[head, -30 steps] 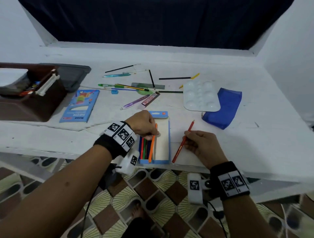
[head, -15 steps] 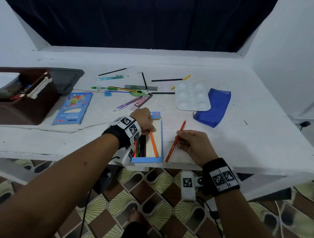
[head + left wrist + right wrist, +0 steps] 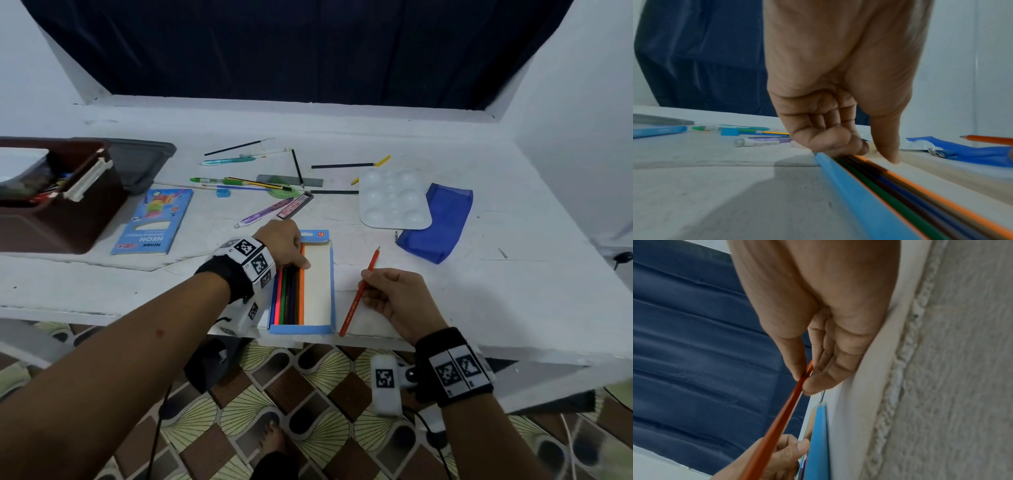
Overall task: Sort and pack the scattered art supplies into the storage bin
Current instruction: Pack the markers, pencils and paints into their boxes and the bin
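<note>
An open blue pencil box (image 3: 301, 329) lies at the table's front edge, with several coloured pencils along its left side. The orange pencil (image 3: 301, 294) lies flat as the rightmost of that row. My left hand (image 3: 294, 260) sits on the pencils' far ends. In the left wrist view its fingers (image 3: 838, 142) curl over the tips, and the thumb stands on the box floor beside the orange pencil (image 3: 941, 199). Right of the box, my right hand (image 3: 364, 277) pinches a red pencil (image 3: 358, 294) near its middle, point away from me. The pinch (image 3: 803, 381) shows in the right wrist view.
The brown storage bin (image 3: 51, 219) stands at far left, a grey lid (image 3: 140, 164) behind it. Between the two lies a blue NEON box (image 3: 154, 222). Pens and pencils (image 3: 246, 183) lie scattered at the back, beside a white palette (image 3: 394, 198) and a blue pouch (image 3: 442, 226).
The orange pencil went from tilted in my left hand to lying flat in the box beside the others. My right hand has kept the red pencil in about the same place.
</note>
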